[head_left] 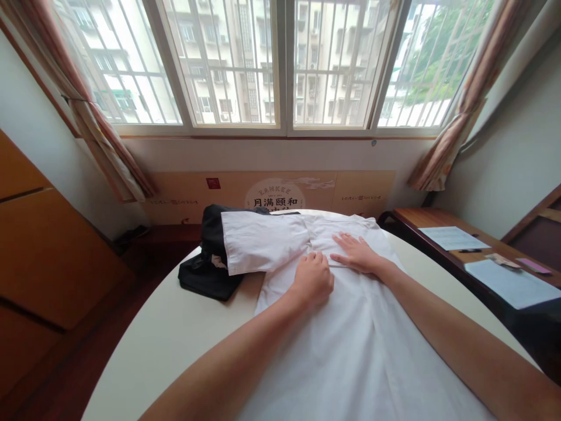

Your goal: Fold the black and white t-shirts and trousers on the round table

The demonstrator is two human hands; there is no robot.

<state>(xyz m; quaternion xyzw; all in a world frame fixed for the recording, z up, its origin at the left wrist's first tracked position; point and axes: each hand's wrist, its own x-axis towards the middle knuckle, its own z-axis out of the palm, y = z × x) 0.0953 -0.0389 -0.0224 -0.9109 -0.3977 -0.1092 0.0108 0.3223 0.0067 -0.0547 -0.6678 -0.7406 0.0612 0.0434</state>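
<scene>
A long white coat point(350, 339) lies spread over the round table, its lower part running toward me and out of view. One wide sleeve point(263, 237) stretches to the left across a black cloth item. My left hand point(312, 278) is closed on the coat's fabric where the sleeve meets the body; its fingertips are partly hidden. Beside it, my right hand point(354, 251) rests flat on the upper part of the coat, fingers spread, holding nothing. Some creases show around both hands.
The round cream table point(175, 345) carries a black bag-like item point(210, 278) at its left edge. At right, a wooden side table point(405, 219) holds papers point(456, 238) and a black pen point(470, 251). Behind are a printed cardboard panel point(363, 184), curtains and barred windows.
</scene>
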